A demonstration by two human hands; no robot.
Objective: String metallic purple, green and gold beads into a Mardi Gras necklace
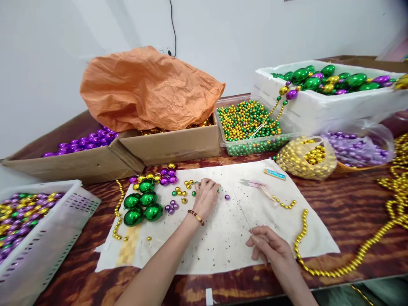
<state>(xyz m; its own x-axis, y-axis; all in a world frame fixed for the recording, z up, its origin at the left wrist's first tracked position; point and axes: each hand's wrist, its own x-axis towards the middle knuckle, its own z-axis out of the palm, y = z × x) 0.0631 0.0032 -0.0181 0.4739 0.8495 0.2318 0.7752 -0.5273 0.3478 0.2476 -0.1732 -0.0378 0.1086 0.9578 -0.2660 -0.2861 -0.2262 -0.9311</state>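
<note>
My left hand point(206, 196), wearing a beaded bracelet point(196, 217), reaches onto the white cloth point(219, 250). Its fingers curl down, with a small green bead point(218, 190) at the fingertips. Beside it lie small gold beads point(184, 200), small purple beads point(172, 207) and a lone purple bead point(227, 197). My right hand point(269, 246) pinches the near end of a long thin needle point(244, 211), which slants up and left above the cloth. Large green beads point(148, 198) cluster at the cloth's left, near purple and gold ones.
Small scissors point(253, 183) and a blue packet point(274, 174) lie on the cloth. Gold bead strings point(346, 270) curve at the right. Behind stand cardboard boxes point(178, 146), a clear bead tub point(255, 146) and a white foam box point(318, 104). A white basket point(41, 238) stands left.
</note>
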